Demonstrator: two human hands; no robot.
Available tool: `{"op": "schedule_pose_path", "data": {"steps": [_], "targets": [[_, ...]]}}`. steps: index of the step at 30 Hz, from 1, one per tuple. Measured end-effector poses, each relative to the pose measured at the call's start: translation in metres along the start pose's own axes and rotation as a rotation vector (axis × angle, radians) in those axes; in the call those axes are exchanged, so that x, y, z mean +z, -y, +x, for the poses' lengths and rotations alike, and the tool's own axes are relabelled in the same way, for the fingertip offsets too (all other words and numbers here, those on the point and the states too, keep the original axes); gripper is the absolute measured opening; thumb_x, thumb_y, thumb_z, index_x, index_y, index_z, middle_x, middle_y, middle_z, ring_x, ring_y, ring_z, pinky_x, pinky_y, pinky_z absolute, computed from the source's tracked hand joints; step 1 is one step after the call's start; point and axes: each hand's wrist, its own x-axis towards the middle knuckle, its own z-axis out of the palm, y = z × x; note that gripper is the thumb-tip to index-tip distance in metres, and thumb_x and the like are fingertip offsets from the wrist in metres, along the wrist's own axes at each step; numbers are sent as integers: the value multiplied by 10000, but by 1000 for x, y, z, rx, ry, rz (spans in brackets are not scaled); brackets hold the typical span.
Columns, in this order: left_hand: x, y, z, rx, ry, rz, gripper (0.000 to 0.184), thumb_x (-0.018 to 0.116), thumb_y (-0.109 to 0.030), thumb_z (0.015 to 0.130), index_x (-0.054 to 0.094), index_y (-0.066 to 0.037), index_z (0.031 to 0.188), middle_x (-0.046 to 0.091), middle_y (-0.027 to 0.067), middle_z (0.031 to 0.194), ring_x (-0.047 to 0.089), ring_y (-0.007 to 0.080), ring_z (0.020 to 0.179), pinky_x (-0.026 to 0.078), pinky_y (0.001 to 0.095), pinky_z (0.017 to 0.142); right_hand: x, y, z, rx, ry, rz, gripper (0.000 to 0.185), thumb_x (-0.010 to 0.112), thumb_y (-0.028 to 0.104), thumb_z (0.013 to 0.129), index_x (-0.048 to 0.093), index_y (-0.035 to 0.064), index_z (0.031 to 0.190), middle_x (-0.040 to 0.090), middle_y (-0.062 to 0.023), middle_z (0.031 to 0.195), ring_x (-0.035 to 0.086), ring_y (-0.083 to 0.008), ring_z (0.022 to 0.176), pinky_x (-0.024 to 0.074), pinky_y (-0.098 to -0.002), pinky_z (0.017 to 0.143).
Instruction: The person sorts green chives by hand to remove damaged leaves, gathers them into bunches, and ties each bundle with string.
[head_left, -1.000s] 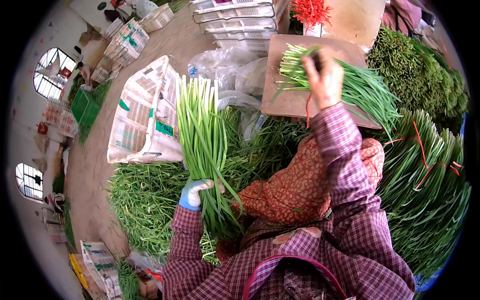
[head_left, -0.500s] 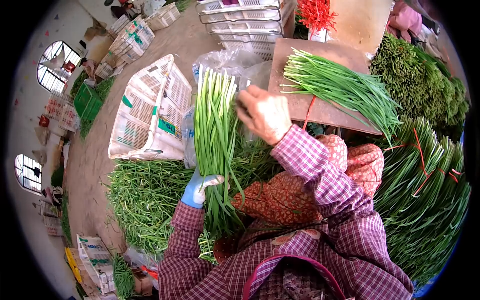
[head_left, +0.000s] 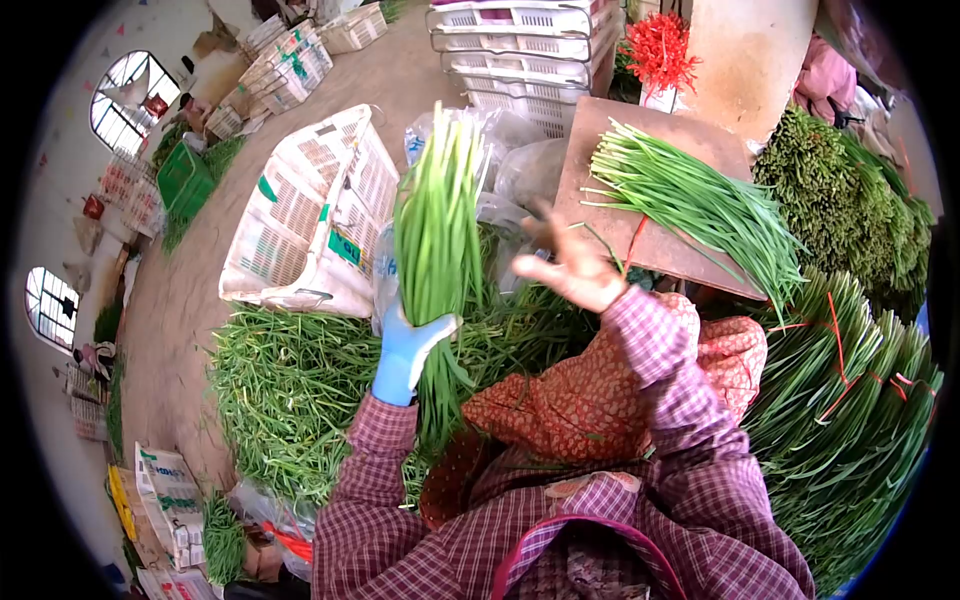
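Observation:
My left hand (head_left: 408,352), in a light blue and white glove, is closed around the lower part of a bunch of garlic chives (head_left: 440,220). The bunch stands nearly upright, its pale stem ends at the top. Bare and a little blurred, my right hand (head_left: 575,268) is held apart to the right of the bunch, fingers spread. A thin green strand lies close by that hand, and I cannot tell whether they touch. Beyond it, another pile of chives (head_left: 690,200) rests on a brown board (head_left: 570,185), with a red tie (head_left: 634,245) at the board's near edge.
Loose greens (head_left: 290,400) cover the ground at left, below a tilted white crate (head_left: 300,215). White crates (head_left: 525,65) are stacked at the back, beside red ties (head_left: 662,50). Chive bundles (head_left: 820,420) with red ties and a heap of green stalks (head_left: 840,190) lie at right.
My right hand has moved from the bunch's upper right side down and to the right, and its fingers have spread. The left hand still holds the chives, their stem ends now higher in view.

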Motion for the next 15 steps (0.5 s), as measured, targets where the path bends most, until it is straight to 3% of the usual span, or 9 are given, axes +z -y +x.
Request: {"op": "schedule_pose_path", "data": {"steps": [1,2,3,5,7,9,11,13,15], "targets": [[8,3,6,109,-34,106,677,738,-11,692,433,-16,1296,622,113,1062,648,182,839,544,291,760,17,15,0,78,48,295,1245,774,486,701,-87,12,1466,116,-313,1494,132,-386,1405,191,-498,1136],[14,12,14,359,-101,347,737,757,-65,685,399,-16,1327,621,123,1070,635,209,896,533,319,791,34,12,6,49,34,314,1227,786,453,704,-69,29,1474,182,-295,1487,195,-368,1394,210,-469,1138],[29,2,9,402,-181,551,872,787,-127,654,329,-27,1389,611,165,1095,623,290,973,517,363,831,55,6,13,-119,-19,446,1158,794,420,719,9,28,1475,276,-245,1458,273,-337,1363,245,-434,1130],[58,-14,-6,495,-255,1010,1029,817,-227,615,237,-42,1445,569,222,1152,599,363,1019,502,391,854,83,-4,15,-98,-224,609,971,792,336,755,166,49,1440,420,-154,1355,419,-263,1248,360,-397,1058],[60,-20,-21,407,-65,1036,1134,843,-373,581,204,-83,1472,497,245,1220,567,406,1048,493,440,854,80,1,6,32,-329,841,623,716,233,837,374,76,1334,537,-65,1215,526,-174,1104,453,-350,947],[46,-43,-33,453,91,1089,1101,849,-444,564,294,-86,1446,483,233,1230,544,384,1097,480,451,886,70,-8,0,85,-298,996,594,741,197,813,420,72,1296,572,-60,1162,564,-165,1045,481,-342,902],[9,-37,-22,525,123,927,1122,828,-586,512,383,-60,1398,478,177,1262,512,311,1160,432,436,975,62,-3,-10,142,-174,1058,532,697,204,849,445,59,1294,577,-71,1170,564,-160,1055,488,-336,893],[-4,-38,-15,350,22,492,1099,803,-613,551,384,-37,1388,449,163,1324,483,303,1203,410,446,1000,66,-4,-13,125,-119,1092,519,680,208,862,449,56,1302,578,-74,1178,563,-161,1062,487,-337,895],[3,-6,-17,211,167,-23,1034,780,-604,609,394,-25,1373,444,164,1355,474,310,1218,412,458,1001,76,-3,-14,112,-47,1128,508,663,212,875,452,54,1310,578,-78,1185,561,-163,1070,486,-339,898]]}}
